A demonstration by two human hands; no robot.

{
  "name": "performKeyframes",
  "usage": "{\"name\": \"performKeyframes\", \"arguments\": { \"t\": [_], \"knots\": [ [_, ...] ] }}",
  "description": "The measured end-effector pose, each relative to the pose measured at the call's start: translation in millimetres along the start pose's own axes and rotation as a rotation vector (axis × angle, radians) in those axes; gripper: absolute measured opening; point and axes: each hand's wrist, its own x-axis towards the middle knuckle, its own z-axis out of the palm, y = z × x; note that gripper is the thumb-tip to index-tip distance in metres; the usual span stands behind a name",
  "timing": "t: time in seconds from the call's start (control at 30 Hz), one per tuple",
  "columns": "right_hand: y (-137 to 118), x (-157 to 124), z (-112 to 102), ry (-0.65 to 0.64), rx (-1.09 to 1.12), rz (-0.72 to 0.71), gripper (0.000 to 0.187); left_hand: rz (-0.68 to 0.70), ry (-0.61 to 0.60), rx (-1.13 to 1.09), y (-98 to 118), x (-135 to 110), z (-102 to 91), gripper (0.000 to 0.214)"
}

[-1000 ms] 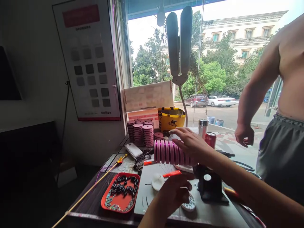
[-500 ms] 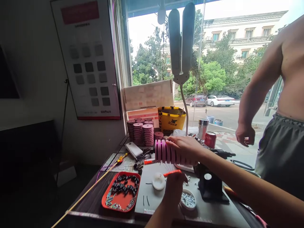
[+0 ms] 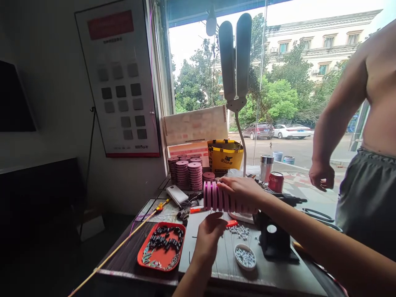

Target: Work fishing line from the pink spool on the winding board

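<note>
My right hand (image 3: 243,192) lies over a row of pink spools (image 3: 213,197), its fingers bent round the top. The spools sit side by side, with purple showing near the left end. Below them is my left hand (image 3: 210,233), fingers curled towards the thumb; I cannot make out what is between them. Thin lines hang over the pale board (image 3: 222,264). A round white dish (image 3: 245,258) of small pale beads stands right of my left hand, with loose beads (image 3: 239,232) and a red-orange tool (image 3: 231,223) behind it.
A red tray (image 3: 162,247) of small dark and metal parts lies left. Behind are stacked pink spools (image 3: 194,177), a yellow bag (image 3: 227,156), a lamp (image 3: 236,105) and a red can (image 3: 276,182). A black stand (image 3: 276,247) is right; a person (image 3: 368,123) stands beyond.
My left hand has moved left and slightly up, uncovering the bead dish and loose beads. My right hand stays on the spools. The view has shifted slightly.
</note>
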Motion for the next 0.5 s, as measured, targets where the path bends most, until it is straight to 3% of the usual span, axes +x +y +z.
{"name": "performKeyframes", "arguments": {
  "t": [0.2, 0.37, 0.5],
  "knots": [
    [0.3, -0.5, -0.1, 0.000, -0.023, 0.016, 0.046, -0.026, 0.087, 0.006, -7.0, 2.0, 22.7, 0.049],
    [1.0, -1.7, -0.2, 0.007, -0.025, 0.018, 0.049, 0.062, 0.191, 0.054, -27.8, 10.3, 16.4, 0.045],
    [2.2, -3.5, 4.4, -0.003, -0.014, 0.015, 0.048, 0.019, 0.186, 0.082, -29.4, 14.2, 12.2, 0.043]
  ]
}}
